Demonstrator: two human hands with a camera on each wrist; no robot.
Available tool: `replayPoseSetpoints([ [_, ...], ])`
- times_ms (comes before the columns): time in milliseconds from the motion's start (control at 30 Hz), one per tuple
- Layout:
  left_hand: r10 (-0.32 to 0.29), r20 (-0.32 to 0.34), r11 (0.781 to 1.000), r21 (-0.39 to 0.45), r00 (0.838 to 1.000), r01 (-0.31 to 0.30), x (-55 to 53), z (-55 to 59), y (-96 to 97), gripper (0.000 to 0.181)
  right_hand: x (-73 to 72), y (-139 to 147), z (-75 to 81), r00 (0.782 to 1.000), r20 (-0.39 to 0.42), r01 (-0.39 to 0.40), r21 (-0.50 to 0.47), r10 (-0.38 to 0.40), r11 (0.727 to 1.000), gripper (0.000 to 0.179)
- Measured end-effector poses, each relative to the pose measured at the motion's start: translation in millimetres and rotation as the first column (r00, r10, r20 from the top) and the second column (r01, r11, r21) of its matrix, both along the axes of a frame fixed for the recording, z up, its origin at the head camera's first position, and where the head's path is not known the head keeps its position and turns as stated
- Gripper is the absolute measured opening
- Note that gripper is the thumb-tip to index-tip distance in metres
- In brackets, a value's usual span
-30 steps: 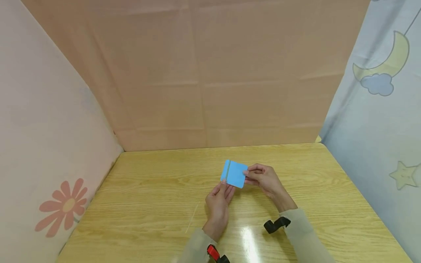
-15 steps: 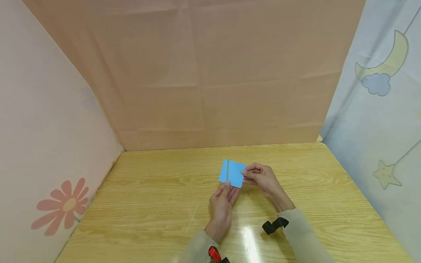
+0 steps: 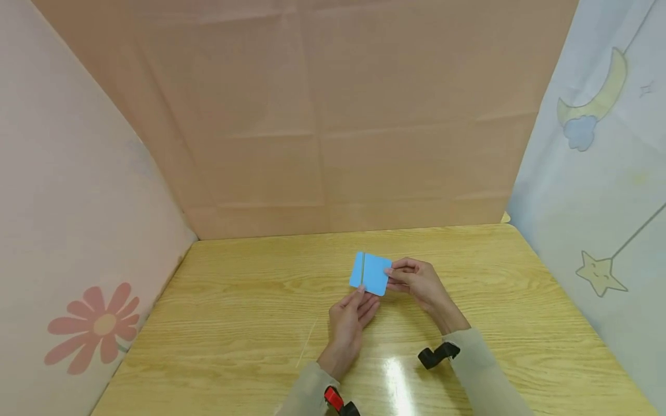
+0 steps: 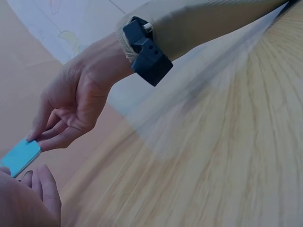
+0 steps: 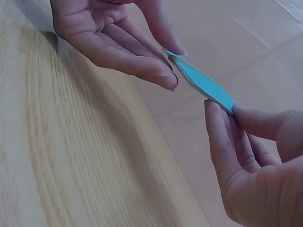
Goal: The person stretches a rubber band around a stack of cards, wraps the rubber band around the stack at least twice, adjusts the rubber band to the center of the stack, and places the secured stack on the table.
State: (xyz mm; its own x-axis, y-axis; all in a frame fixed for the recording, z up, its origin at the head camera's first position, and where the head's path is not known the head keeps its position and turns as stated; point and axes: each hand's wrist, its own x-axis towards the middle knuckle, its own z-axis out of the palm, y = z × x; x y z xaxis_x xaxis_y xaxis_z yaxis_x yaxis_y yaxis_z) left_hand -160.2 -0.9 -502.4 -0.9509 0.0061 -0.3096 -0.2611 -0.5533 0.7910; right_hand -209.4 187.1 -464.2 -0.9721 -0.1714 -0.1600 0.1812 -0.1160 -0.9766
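Note:
A thin blue square stack of cards (image 3: 376, 275) with rounded corners is held tilted above the table. A narrow yellowish rubber band (image 3: 363, 267) runs across it near its left side. My left hand (image 3: 346, 330) pinches the lower edge, thumb on top at the band's end and fingers underneath. With thumb and fingers, my right hand (image 3: 422, 288) grips the right edge. In the right wrist view the stack (image 5: 201, 84) shows edge-on with thin layers, and the band loops round its far end near the left thumb. The left wrist view shows only part of the blue stack (image 4: 21, 155).
The wood-grain table (image 3: 250, 277) extends around both hands. A thin pale strand (image 3: 306, 345) lies on it, left of the left forearm. A brown backdrop (image 3: 333, 115) stands behind, with printed cloth walls at the left and right. Small black cameras (image 3: 439, 355) sit on the wrists.
My left thumb has shifted slightly right along the lower edge, and the rubber band lies a little straighter across the stack. My right hand keeps its grip almost unmoved.

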Motion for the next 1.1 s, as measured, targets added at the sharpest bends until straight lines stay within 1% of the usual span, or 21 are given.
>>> replayPoseSetpoints([
  [67,0.013,0.000,1.000,-0.007,1.000,-0.013,-1.6,0.5,-2.8,0.038,-0.4,0.3,-1.1,1.000,0.002,-0.004,0.003,0.004,1.000,0.013],
  [233,0.067,0.008,0.998,0.004,0.998,-0.068,-6.0,0.8,-7.5,0.035,-1.4,-0.8,-2.9,1.000,0.007,-0.018,-0.013,0.018,1.000,0.010],
  [367,0.090,0.012,0.996,0.010,0.996,-0.090,-5.7,-0.5,-6.3,0.035,-1.3,-3.9,-1.9,1.000,0.021,-0.012,-0.025,0.012,1.000,0.009],
  [600,0.088,0.016,0.995,0.037,0.996,-0.089,-3.9,-2.1,1.3,0.037,-1.0,-5.9,0.4,0.999,0.020,0.032,-0.006,-0.032,0.999,0.011],
  [700,0.088,0.011,0.995,0.051,0.996,-0.089,-3.0,-1.3,4.1,0.037,-1.1,-6.3,0.1,0.999,0.018,0.051,-0.015,-0.051,0.999,0.010],
  [767,0.081,0.008,0.995,0.054,0.997,-0.081,-2.1,-0.8,5.3,0.039,-1.4,-7.1,0.0,0.998,0.013,0.057,-0.020,-0.056,0.998,0.010],
  [967,0.065,0.039,0.995,0.069,0.997,-0.068,0.3,-0.1,6.3,0.041,-1.4,-10.3,-0.9,0.997,0.009,0.073,-0.016,-0.073,0.997,0.016],
  [1067,0.062,0.032,0.995,0.074,0.998,-0.064,1.6,-0.3,7.1,0.040,-0.6,-11.5,-1.8,0.996,0.015,0.092,-0.013,-0.092,0.996,0.017],
  [1100,0.052,0.029,0.996,0.074,0.998,-0.054,2.2,-0.2,7.8,0.040,-0.3,-12.0,-1.9,0.995,0.017,0.096,-0.014,-0.096,0.995,0.017],
])
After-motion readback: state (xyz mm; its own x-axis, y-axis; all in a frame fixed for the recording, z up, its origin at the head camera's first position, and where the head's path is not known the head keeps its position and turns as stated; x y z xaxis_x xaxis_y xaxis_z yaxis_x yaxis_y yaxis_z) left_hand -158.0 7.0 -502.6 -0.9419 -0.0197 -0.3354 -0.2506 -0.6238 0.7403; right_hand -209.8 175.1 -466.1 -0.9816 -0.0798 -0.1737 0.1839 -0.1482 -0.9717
